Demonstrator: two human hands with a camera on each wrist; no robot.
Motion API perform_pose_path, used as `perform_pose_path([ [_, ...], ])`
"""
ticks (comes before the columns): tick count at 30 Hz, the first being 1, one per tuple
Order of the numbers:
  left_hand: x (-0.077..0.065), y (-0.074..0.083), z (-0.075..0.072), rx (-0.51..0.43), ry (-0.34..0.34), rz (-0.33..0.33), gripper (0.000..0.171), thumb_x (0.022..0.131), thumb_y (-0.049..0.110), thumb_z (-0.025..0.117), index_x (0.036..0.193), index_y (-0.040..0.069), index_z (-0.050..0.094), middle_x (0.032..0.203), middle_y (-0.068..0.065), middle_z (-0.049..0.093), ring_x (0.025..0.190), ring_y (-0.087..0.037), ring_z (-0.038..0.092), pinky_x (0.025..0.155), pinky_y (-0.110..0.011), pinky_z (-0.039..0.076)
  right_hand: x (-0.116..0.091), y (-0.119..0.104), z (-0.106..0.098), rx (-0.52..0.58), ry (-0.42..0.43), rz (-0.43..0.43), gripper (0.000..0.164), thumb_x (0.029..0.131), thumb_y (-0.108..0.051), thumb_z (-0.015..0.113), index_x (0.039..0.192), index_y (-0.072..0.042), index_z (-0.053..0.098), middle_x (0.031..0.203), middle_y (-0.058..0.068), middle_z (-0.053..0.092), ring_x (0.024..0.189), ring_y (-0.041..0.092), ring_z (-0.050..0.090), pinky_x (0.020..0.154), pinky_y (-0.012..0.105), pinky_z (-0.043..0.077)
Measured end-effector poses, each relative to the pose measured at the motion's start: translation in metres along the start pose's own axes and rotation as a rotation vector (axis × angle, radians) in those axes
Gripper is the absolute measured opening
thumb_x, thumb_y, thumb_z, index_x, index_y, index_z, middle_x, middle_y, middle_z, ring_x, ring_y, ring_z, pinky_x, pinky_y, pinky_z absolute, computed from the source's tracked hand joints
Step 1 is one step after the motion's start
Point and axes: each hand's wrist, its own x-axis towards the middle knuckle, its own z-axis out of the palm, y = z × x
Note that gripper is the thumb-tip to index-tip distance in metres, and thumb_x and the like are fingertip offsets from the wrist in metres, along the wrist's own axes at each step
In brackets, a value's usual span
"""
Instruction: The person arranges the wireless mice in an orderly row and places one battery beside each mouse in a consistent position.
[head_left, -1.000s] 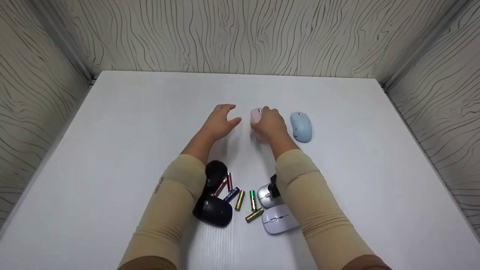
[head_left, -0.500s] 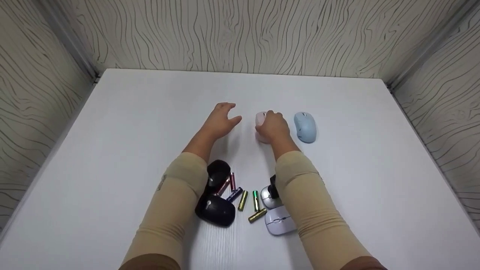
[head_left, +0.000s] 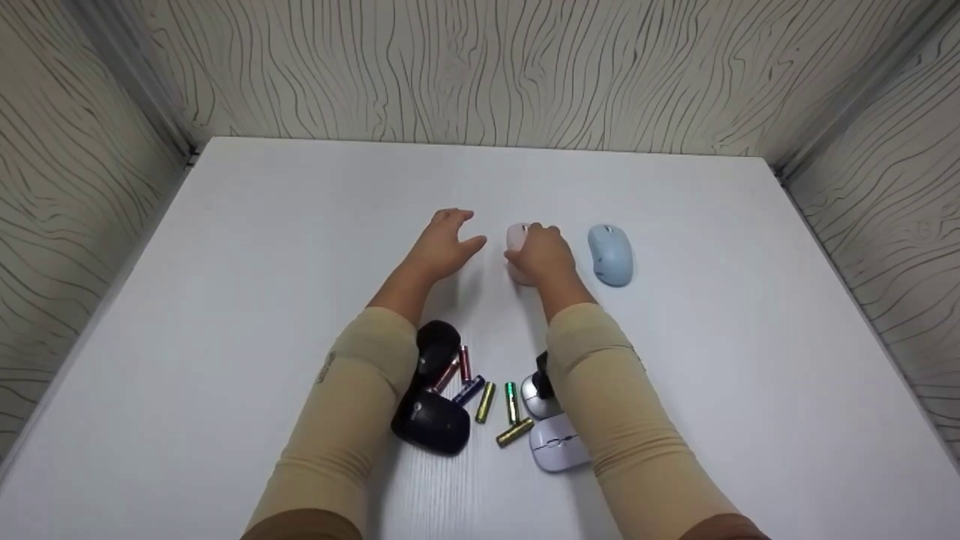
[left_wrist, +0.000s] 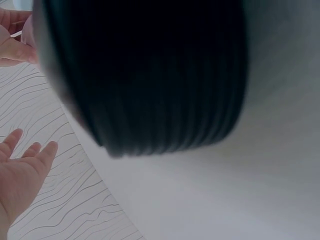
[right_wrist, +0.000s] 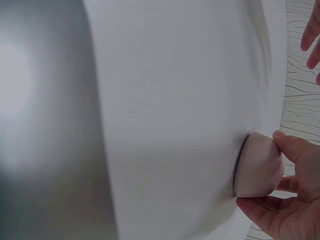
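Note:
My right hand [head_left: 544, 255] grips a pale pink computer mouse [head_left: 517, 240] by its sides, thumb on the left. In the right wrist view the pink mouse [right_wrist: 257, 167] sits on or just over the white table, held between thumb and fingers of the right hand [right_wrist: 302, 187]. My left hand [head_left: 441, 247] is left of the mouse, apart from it, its fingers spread and holding nothing. The left wrist view shows the same left hand [left_wrist: 22, 180] with extended fingers. To the right of my right hand lies a light blue mouse [head_left: 611, 255].
Under my left forearm lie black mice [head_left: 433, 421]. Red, blue, gold and green batteries [head_left: 485, 403] are between the forearms. A silver mouse [head_left: 538, 397] and a lilac-white mouse [head_left: 557, 444] are partly hidden by my right sleeve. A dark ribbed shape [left_wrist: 150, 75] blocks much of the left wrist view.
Over the last half second my right hand and the pink mouse have shifted slightly left. The left hand has barely moved. The blue mouse and the batteries stay put.

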Motion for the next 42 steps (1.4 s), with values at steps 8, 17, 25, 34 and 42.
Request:
perform_pose_path([
  [8,0.001,0.001,0.001,0.007,-0.013,0.003,0.059,0.090,0.042,0.052,0.141,0.018,0.034,0.148,-0.005,0.022,0.136,-0.021,0.023,0.109,-0.036,0.023,-0.003,0.001,-0.002,0.025,-0.001,0.016,0.075,0.086,-0.043,0.058,0.141,-0.002,0.028,0.138,0.023,0.033,0.125,0.036,0.038,0.104,0.046,0.029],
  [17,0.000,-0.001,-0.002,0.002,-0.009,-0.002,0.059,0.090,0.042,0.052,0.141,0.019,0.033,0.149,-0.005,0.022,0.136,-0.021,0.023,0.109,-0.037,0.022,-0.002,0.004,-0.013,0.073,0.003,0.018,0.078,0.085,-0.044,0.059,0.144,-0.006,0.024,0.144,0.021,0.027,0.130,0.036,0.030,0.104,0.049,0.028],
  [25,-0.001,-0.005,-0.011,0.007,0.012,0.019,0.058,0.090,0.041,0.052,0.141,0.017,0.035,0.148,-0.007,0.023,0.136,-0.022,0.023,0.109,-0.037,0.023,-0.005,0.003,-0.031,0.058,0.040,-0.070,0.075,0.085,-0.045,0.059,0.141,-0.004,0.029,0.142,0.022,0.031,0.130,0.036,0.031,0.105,0.047,0.027],
  [34,-0.006,-0.009,-0.018,0.013,0.006,0.059,0.058,0.091,0.040,0.052,0.141,0.017,0.034,0.148,-0.007,0.022,0.136,-0.023,0.022,0.109,-0.038,0.022,-0.017,0.008,-0.048,0.069,0.095,-0.162,0.066,0.086,-0.043,0.059,0.136,-0.006,0.039,0.138,0.021,0.037,0.129,0.036,0.033,0.103,0.048,0.031],
  [42,-0.019,-0.012,-0.023,-0.011,-0.001,0.100,0.057,0.090,0.040,0.052,0.140,0.018,0.035,0.148,-0.006,0.023,0.136,-0.021,0.022,0.109,-0.039,0.023,-0.035,0.014,-0.058,0.091,0.093,-0.257,0.061,0.086,-0.039,0.061,0.135,-0.008,0.041,0.131,0.018,0.044,0.121,0.032,0.043,0.095,0.045,0.040],
])
